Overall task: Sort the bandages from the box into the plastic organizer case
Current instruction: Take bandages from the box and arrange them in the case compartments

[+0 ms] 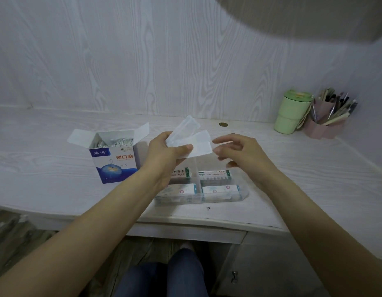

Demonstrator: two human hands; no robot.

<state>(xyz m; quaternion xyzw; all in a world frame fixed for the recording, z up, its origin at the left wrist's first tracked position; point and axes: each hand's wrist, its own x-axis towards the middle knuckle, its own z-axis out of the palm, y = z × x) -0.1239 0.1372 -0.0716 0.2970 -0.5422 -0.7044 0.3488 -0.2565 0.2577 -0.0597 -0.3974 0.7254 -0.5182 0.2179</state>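
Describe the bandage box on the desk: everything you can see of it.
The bandage box is a small upright cardboard carton, white with a blue lower front showing a globe-like picture and orange Chinese characters. Its top flaps are folded open to both sides, and white wrapped bandages stand packed inside, reaching near the rim. It stands on the pale wood-grain desk, left of the clear plastic organizer case and beside the person's left hand, which does not touch it.

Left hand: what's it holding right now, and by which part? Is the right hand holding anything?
The left hand grips a clear plastic tray and white bandage strips by their near ends. The right hand holds nothing, fingers loosely open beside the strips.
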